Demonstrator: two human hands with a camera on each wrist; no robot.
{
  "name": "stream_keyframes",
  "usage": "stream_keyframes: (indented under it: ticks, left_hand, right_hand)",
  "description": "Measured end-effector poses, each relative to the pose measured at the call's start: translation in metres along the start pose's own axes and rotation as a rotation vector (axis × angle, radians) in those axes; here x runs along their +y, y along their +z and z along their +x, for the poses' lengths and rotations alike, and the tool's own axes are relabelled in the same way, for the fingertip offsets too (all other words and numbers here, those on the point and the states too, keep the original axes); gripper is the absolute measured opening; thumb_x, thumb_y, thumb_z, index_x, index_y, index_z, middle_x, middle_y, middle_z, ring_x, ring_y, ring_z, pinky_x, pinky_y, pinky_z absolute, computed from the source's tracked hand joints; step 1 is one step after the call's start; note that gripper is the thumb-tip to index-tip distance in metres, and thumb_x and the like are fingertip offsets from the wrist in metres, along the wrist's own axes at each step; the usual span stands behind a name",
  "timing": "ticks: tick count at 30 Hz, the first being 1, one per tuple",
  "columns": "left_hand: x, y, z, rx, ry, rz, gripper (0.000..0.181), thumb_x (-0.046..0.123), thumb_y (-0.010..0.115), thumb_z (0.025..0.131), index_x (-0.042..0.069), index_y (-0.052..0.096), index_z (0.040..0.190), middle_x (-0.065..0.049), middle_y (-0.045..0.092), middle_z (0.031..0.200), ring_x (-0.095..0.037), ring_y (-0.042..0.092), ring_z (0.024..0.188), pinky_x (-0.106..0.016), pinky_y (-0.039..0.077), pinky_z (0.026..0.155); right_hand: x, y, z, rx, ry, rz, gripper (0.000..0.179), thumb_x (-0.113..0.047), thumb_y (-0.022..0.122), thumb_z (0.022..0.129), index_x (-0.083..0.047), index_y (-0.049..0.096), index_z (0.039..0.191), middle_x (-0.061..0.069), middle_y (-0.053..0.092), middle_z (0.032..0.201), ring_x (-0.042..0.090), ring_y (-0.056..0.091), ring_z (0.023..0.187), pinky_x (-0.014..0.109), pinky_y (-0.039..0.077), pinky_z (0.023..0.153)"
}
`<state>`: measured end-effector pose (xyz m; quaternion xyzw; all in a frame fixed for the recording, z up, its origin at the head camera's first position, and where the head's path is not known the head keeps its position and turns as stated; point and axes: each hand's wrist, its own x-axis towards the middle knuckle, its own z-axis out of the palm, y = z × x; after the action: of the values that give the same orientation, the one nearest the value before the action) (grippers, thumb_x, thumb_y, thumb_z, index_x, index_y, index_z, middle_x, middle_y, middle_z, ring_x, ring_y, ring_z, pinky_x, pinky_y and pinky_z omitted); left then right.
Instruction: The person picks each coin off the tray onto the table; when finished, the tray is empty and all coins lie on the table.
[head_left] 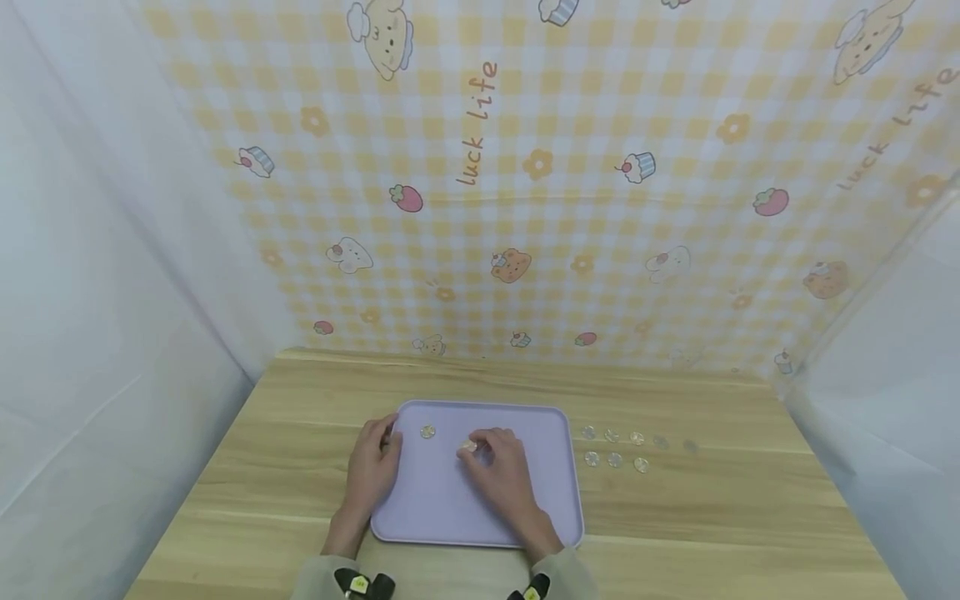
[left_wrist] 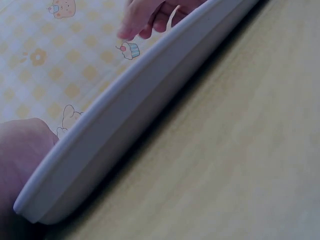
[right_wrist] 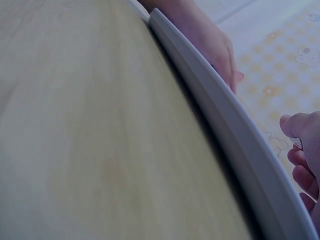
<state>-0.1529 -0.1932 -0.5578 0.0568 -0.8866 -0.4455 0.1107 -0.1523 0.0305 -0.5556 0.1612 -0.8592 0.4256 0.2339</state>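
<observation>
In the head view, my right hand (head_left: 501,471) is over the middle of a lavender tray (head_left: 450,508), pinching a small round gold-toned coin (head_left: 468,446) between thumb and fingers. The right wrist view shows the edge of this coin (right_wrist: 297,144) at the fingertips. Another gold-toned coin (head_left: 427,432) lies flat on the tray near its upper left corner. My left hand (head_left: 372,467) holds the tray's left edge, its thumb over the rim and its fingers along the outside. Parts of those fingers are hidden behind the tray wall in the left wrist view.
Right of the tray, several coins (head_left: 615,459) lie in two rows on the wooden table (head_left: 712,508), some silvery, some gold-toned. A checked yellow cloth (head_left: 465,217) hangs behind the table. Pale sheets (head_left: 97,333) stand along both sides.
</observation>
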Motion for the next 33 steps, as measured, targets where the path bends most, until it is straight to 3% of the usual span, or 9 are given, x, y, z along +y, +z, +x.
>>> stream_keyframes:
  ticks: [15,27,33]
  left_hand:
    - [-0.004,0.000,-0.001,0.039,0.036,0.011,0.037,0.014,0.056,0.100,0.002,0.058,0.135,-0.011,0.061,0.117,-0.021,0.059,0.101,-0.038,0.053,0.087]
    - [-0.001,0.002,-0.002,-0.006,-0.015,-0.007,0.040,0.017,0.054,0.102,0.004,0.055,0.139,-0.010,0.059,0.122,-0.020,0.059,0.104,-0.038,0.053,0.090]
    - [0.002,0.001,0.000,0.005,-0.011,-0.003,0.039,0.017,0.054,0.102,0.004,0.056,0.138,-0.009,0.059,0.120,-0.019,0.057,0.101,-0.036,0.052,0.087]
  right_hand:
    - [0.030,-0.041,-0.005,0.078,0.057,-0.032,0.026,-0.020,0.087,0.074,-0.013,0.073,0.094,-0.003,0.070,0.086,0.012,0.058,0.082,0.030,0.045,0.076]
    - [0.061,-0.088,-0.013,0.089,0.203,-0.056,0.027,-0.016,0.086,0.077,-0.010,0.073,0.100,0.003,0.071,0.093,0.018,0.062,0.088,0.036,0.051,0.079]
    - [0.079,-0.116,-0.018,0.117,0.322,-0.036,0.029,-0.016,0.084,0.079,-0.008,0.072,0.104,0.009,0.071,0.103,0.022,0.062,0.095,0.036,0.053,0.083]
